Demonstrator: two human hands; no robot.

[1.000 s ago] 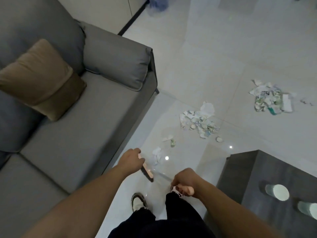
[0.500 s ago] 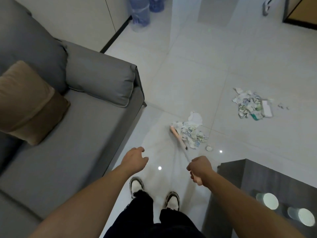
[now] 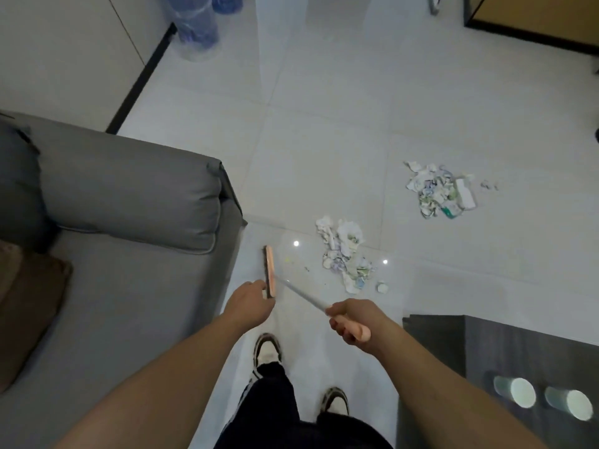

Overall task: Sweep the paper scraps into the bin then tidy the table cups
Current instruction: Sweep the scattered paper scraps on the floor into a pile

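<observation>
Fingers (image 3: 340,328) of our right hand (image 3: 351,322) are curled fully round the pink grip at the top of the broom (image 3: 270,270), just right of centre in the lower half of the frame. From that grip the thin silver shaft runs up and to the left, down to the pink broom head. We see the head edge-on beside the front corner of the sofa (image 3: 129,222). Our left hand (image 3: 251,301) sits at the near end of the broom head, with the fingers bent toward it. We cannot tell whether they actually grip the head or only touch it, because the back of the hand hides the fingertips.

Paper scraps lie in two groups on the pale tiled floor (image 3: 324,140). The near scrap pile (image 3: 345,254) lies right of the broom head, apart from it, at the centre of the frame. One loose piece lies just below and right of this pile. The far scrap pile (image 3: 440,191) lies in the right half of the frame, well apart from the first.

At the lower right, two cups (image 3: 544,396) stand side by side on the dark table (image 3: 486,345). Blue water bottles (image 3: 197,24) stand against the wall at the upper left. Our two shoes (image 3: 267,351) show at the bottom centre, below the hands.
</observation>
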